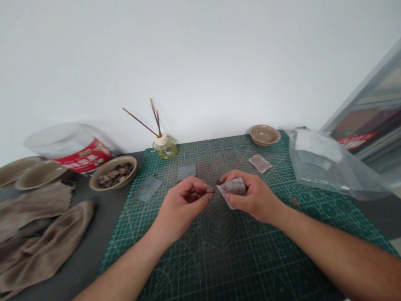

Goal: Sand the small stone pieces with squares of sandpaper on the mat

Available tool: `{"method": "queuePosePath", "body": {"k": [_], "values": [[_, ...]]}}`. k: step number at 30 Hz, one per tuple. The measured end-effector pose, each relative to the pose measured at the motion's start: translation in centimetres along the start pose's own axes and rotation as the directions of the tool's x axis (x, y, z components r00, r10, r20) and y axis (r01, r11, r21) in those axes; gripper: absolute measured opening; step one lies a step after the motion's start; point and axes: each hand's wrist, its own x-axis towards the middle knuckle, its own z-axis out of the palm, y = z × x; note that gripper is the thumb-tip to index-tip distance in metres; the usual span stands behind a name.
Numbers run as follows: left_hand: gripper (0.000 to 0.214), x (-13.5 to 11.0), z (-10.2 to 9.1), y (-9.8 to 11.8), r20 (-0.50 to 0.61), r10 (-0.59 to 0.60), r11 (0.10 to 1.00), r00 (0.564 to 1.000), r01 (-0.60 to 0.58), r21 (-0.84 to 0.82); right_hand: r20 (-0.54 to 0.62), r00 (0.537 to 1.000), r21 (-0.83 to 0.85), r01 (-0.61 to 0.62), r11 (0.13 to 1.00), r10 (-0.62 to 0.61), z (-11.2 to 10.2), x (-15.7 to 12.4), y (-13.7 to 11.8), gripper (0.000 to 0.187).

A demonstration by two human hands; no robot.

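Between the thumb and fingertips of my left hand [177, 209] is a small brownish chunk [209, 190], like a bit of stone or wood. My right hand [258, 195] grips a small pale-grey sachet [235, 187] with dark markings. Its near end faces the chunk across a small gap. Whether that end is unsealed I cannot tell. Both hands are above the green cutting mat [219, 263]. A similar printed sachet [260, 163] lies flat beyond my right hand. Two small clear plastic bags [149, 188] lie beyond my left hand.
At left, a bowl [94, 184] holds several brown chunks, beside a red-labelled jar [84, 156], more bowls [44, 177] and a brown cloth [59, 246]. A reed diffuser [164, 146] and a small bowl [265, 141] stand near the wall. A large clear bag [332, 175] lies right.
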Motion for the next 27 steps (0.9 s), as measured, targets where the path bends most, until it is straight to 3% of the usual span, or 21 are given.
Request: {"method": "queuePosePath", "body": {"k": [8,12,17,21,27], "values": [[0.009,-0.05,0.32,0.37,0.034,-0.001,1.0,0.999,0.002,-0.023,-0.044,0.984,-0.218,0.159,0.963,-0.173,0.39,-0.18,-0.35,0.028],[0.009,-0.27,0.59,0.45,0.066,-0.012,1.0,0.998,0.013,-0.006,-0.01,0.955,-0.273,0.282,0.92,-0.295,0.68,-0.24,-0.33,0.032],[0.008,-0.38,0.72,0.4,0.041,-0.005,1.0,0.999,0.004,0.025,-0.013,0.933,-0.305,0.338,0.89,-0.359,0.71,-0.24,-0.51,0.033],[0.009,-0.27,0.44,0.11,0.027,-0.013,1.0,1.0,0.013,-0.007,-0.004,0.954,-0.264,0.287,0.921,-0.299,0.42,-0.27,-0.46,0.025],[0.01,0.02,0.13,-0.12,-0.032,0.002,0.998,0.999,-0.004,-0.062,-0.123,0.982,-0.15,0.125,0.981,-0.144,0.08,-0.24,-0.08,0.013]]}}
